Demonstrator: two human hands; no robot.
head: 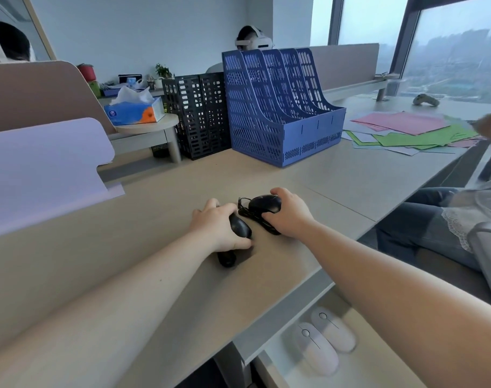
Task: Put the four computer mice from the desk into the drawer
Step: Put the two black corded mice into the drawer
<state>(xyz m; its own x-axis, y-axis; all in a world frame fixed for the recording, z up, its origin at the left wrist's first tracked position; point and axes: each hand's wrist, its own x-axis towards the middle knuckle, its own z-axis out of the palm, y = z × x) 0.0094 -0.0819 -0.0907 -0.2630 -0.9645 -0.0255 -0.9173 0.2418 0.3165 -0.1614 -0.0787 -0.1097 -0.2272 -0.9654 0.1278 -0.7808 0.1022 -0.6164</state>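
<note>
Two black wired mice lie on the beige desk (127, 247). My left hand (215, 224) grips one black mouse (240, 226) from its left side; a dark piece, apparently its bundled cable (227, 259), pokes out below the hand. My right hand (290, 212) rests over the other black mouse (264, 204), whose coiled cable (257, 219) lies between my hands. Two white mice (315, 347) (334, 329) lie side by side in the open drawer (378, 345) under the desk's front edge.
A blue file rack (283, 107) and a black file rack (202, 113) stand behind the mice. Coloured paper sheets (406, 130) spread at the right. A lilac partition (43, 169) rises at the left. A seated person's legs (423, 219) are at the right.
</note>
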